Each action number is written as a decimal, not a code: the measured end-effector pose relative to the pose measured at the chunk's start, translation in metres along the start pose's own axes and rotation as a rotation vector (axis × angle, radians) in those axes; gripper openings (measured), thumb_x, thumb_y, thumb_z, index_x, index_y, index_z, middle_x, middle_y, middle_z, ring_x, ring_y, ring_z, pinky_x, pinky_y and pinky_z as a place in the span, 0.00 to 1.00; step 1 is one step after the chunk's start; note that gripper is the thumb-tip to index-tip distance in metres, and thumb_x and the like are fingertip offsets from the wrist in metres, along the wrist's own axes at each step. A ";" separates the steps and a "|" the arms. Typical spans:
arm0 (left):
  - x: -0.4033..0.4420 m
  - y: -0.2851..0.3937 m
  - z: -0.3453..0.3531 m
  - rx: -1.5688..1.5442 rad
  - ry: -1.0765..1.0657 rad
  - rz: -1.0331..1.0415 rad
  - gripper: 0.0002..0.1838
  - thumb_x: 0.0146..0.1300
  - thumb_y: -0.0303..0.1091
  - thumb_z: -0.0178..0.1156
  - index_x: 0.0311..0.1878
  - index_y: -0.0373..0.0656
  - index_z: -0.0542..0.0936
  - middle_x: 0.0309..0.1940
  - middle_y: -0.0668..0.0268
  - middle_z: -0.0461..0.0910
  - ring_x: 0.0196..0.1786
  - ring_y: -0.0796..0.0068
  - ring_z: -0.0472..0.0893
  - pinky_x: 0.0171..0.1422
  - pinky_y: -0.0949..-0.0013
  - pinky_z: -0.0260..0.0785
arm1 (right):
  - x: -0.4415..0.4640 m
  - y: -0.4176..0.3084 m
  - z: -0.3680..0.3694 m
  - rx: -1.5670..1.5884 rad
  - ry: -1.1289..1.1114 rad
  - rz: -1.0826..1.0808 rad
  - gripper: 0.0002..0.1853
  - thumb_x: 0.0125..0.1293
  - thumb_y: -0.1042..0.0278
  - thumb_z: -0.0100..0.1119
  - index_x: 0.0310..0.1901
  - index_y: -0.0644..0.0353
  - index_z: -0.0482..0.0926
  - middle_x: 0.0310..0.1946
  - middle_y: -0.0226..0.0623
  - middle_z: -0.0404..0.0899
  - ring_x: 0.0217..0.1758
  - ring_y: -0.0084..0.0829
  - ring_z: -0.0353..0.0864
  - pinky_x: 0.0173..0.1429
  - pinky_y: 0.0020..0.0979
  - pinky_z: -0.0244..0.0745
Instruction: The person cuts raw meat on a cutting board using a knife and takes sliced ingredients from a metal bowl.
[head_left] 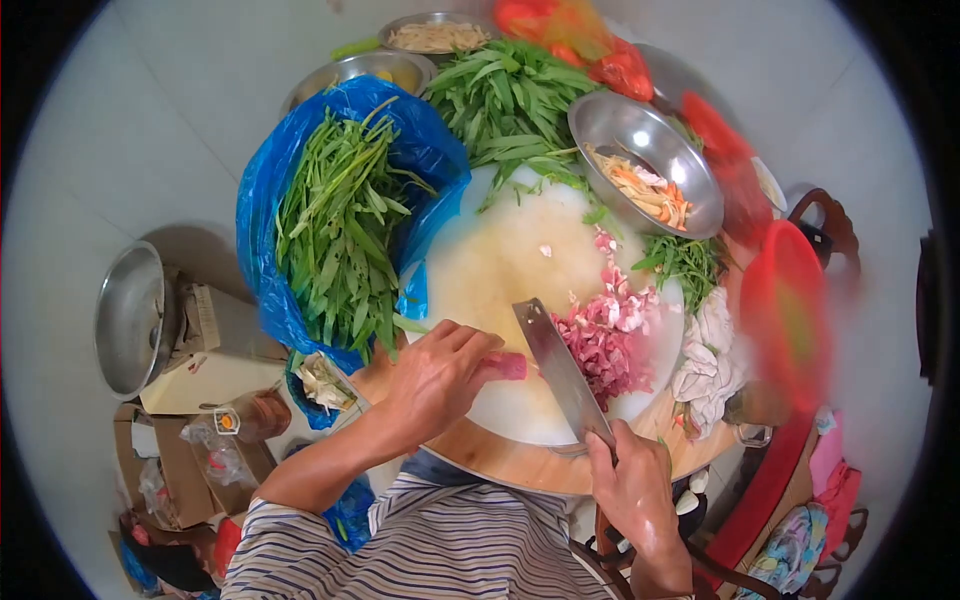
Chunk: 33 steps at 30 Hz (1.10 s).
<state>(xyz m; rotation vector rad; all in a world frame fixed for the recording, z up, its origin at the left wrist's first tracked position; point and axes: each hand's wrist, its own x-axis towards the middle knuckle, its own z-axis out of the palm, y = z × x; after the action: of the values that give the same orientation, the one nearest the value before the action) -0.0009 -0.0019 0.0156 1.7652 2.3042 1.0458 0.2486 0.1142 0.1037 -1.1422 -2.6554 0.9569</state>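
Note:
With fingers closed, my left hand point(440, 375) holds a piece of raw pink meat point(505, 367) on the round white cutting board point(470, 270). My right hand point(630, 480) grips the handle of a cleaver point(560, 360), whose blade points up and to the left across the board. A pile of sliced raw meat point(610, 345) lies just right of the blade, with paler bits toward its upper end. The blade is apart from the piece in my left hand. My left fingertips are partly hidden.
A blue plastic bag point(262, 220) of leafy greens stands at the left. More greens point(510, 100) lie behind the board. A steel bowl point(590, 115) with shredded vegetables sits at the upper right. A crumpled cloth point(710, 350) and a red basket point(785, 310) are to the right.

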 end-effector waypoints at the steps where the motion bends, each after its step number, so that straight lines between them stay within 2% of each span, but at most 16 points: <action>1: 0.002 -0.001 0.005 -0.047 -0.057 -0.038 0.14 0.64 0.32 0.75 0.52 0.42 0.89 0.44 0.57 0.91 0.47 0.54 0.89 0.50 0.55 0.83 | 0.003 -0.002 0.000 0.037 -0.024 0.022 0.13 0.78 0.68 0.64 0.38 0.71 0.79 0.27 0.62 0.83 0.35 0.66 0.86 0.39 0.54 0.78; 5: 0.014 -0.009 0.010 -0.119 -0.026 -0.078 0.11 0.66 0.29 0.73 0.51 0.41 0.89 0.42 0.56 0.91 0.45 0.52 0.89 0.51 0.53 0.83 | 0.008 -0.001 0.003 -0.047 -0.025 0.010 0.13 0.78 0.68 0.64 0.38 0.72 0.79 0.26 0.61 0.83 0.34 0.63 0.87 0.38 0.51 0.78; 7: 0.019 -0.011 0.009 -0.293 -0.003 -0.201 0.10 0.67 0.26 0.71 0.51 0.39 0.89 0.43 0.55 0.91 0.44 0.51 0.90 0.51 0.53 0.83 | 0.008 0.011 0.007 -0.055 0.035 0.009 0.13 0.78 0.68 0.64 0.39 0.72 0.79 0.26 0.59 0.84 0.33 0.61 0.88 0.38 0.51 0.78; 8: 0.021 -0.011 0.008 -0.295 -0.006 -0.199 0.10 0.67 0.26 0.71 0.51 0.39 0.89 0.43 0.55 0.91 0.44 0.51 0.90 0.51 0.53 0.83 | 0.007 0.012 0.006 -0.055 0.036 0.013 0.13 0.78 0.68 0.64 0.39 0.72 0.79 0.26 0.59 0.84 0.33 0.61 0.88 0.38 0.51 0.78; 11: 0.024 -0.006 0.001 -0.325 0.010 -0.205 0.11 0.68 0.23 0.69 0.52 0.39 0.89 0.45 0.55 0.90 0.47 0.52 0.90 0.52 0.54 0.83 | 0.001 0.011 0.001 0.011 0.026 0.115 0.12 0.78 0.69 0.63 0.40 0.72 0.80 0.26 0.58 0.85 0.33 0.61 0.88 0.39 0.51 0.79; 13: 0.020 -0.002 -0.001 -0.167 0.061 0.080 0.14 0.64 0.19 0.68 0.52 0.41 0.89 0.46 0.57 0.90 0.52 0.54 0.90 0.54 0.56 0.84 | -0.004 0.009 0.000 0.008 0.009 0.074 0.12 0.79 0.69 0.64 0.40 0.70 0.78 0.27 0.60 0.84 0.33 0.64 0.87 0.39 0.56 0.79; 14: 0.015 -0.002 0.001 -0.169 0.058 0.082 0.14 0.64 0.19 0.68 0.52 0.41 0.89 0.46 0.57 0.90 0.52 0.54 0.90 0.54 0.56 0.84 | -0.006 0.007 0.000 0.009 0.011 0.078 0.12 0.79 0.69 0.64 0.40 0.70 0.78 0.27 0.60 0.84 0.33 0.64 0.87 0.39 0.56 0.79; 16: 0.001 0.000 0.005 -0.202 -0.123 0.148 0.17 0.58 0.18 0.69 0.52 0.42 0.89 0.47 0.59 0.90 0.55 0.54 0.89 0.58 0.57 0.84 | -0.010 0.002 0.003 -0.029 -0.004 -0.048 0.10 0.79 0.70 0.62 0.41 0.69 0.77 0.26 0.59 0.83 0.33 0.63 0.87 0.38 0.56 0.80; 17: -0.003 0.000 0.009 -0.204 -0.127 0.151 0.17 0.58 0.18 0.69 0.52 0.42 0.89 0.47 0.59 0.90 0.55 0.54 0.89 0.58 0.57 0.84 | -0.009 -0.001 0.004 -0.050 -0.072 -0.056 0.09 0.78 0.73 0.60 0.41 0.71 0.75 0.24 0.60 0.82 0.31 0.63 0.87 0.38 0.57 0.82; 18: -0.006 -0.001 0.014 -0.184 -0.099 0.172 0.18 0.57 0.19 0.69 0.52 0.42 0.89 0.48 0.59 0.90 0.55 0.54 0.89 0.60 0.57 0.84 | -0.006 -0.001 0.007 -0.049 -0.068 -0.050 0.09 0.78 0.73 0.60 0.41 0.71 0.75 0.24 0.60 0.82 0.31 0.63 0.87 0.38 0.57 0.82; 20: -0.008 -0.001 0.016 -0.167 -0.075 0.203 0.19 0.55 0.19 0.69 0.51 0.42 0.89 0.48 0.60 0.90 0.55 0.54 0.89 0.62 0.57 0.84 | 0.002 0.000 0.016 -0.091 -0.202 -0.037 0.13 0.79 0.70 0.60 0.43 0.76 0.76 0.22 0.63 0.80 0.30 0.67 0.85 0.38 0.59 0.79; 23: -0.010 -0.001 0.016 -0.146 -0.081 0.232 0.20 0.53 0.20 0.69 0.51 0.42 0.89 0.50 0.60 0.90 0.56 0.55 0.89 0.64 0.57 0.84 | 0.024 -0.010 0.020 -0.101 -0.192 -0.088 0.12 0.79 0.71 0.59 0.44 0.77 0.75 0.21 0.66 0.79 0.29 0.69 0.85 0.37 0.62 0.78; 26: -0.010 -0.001 0.014 -0.139 -0.075 0.244 0.22 0.50 0.20 0.69 0.52 0.41 0.89 0.51 0.60 0.90 0.57 0.55 0.89 0.65 0.57 0.84 | 0.056 -0.013 0.032 -0.089 -0.117 -0.187 0.08 0.76 0.77 0.57 0.40 0.73 0.73 0.23 0.66 0.82 0.28 0.64 0.88 0.32 0.57 0.82; 29: -0.010 -0.005 0.009 -0.171 -0.085 0.228 0.24 0.48 0.20 0.68 0.52 0.41 0.89 0.52 0.61 0.91 0.57 0.55 0.89 0.65 0.57 0.84 | 0.068 -0.015 0.040 -0.098 -0.003 -0.147 0.08 0.78 0.75 0.57 0.41 0.71 0.73 0.24 0.65 0.82 0.29 0.64 0.88 0.32 0.57 0.83; 33: -0.006 -0.009 0.009 -0.230 -0.068 0.248 0.25 0.47 0.19 0.68 0.52 0.41 0.89 0.52 0.62 0.91 0.56 0.54 0.89 0.62 0.56 0.85 | 0.040 -0.018 0.026 -0.060 0.055 -0.120 0.08 0.79 0.73 0.58 0.42 0.69 0.73 0.24 0.62 0.83 0.28 0.64 0.87 0.31 0.56 0.82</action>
<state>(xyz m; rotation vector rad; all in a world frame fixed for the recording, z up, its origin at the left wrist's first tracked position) -0.0029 -0.0041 0.0017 1.9896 1.8734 1.2089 0.2009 0.1187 0.0870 -0.9923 -2.6904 0.8187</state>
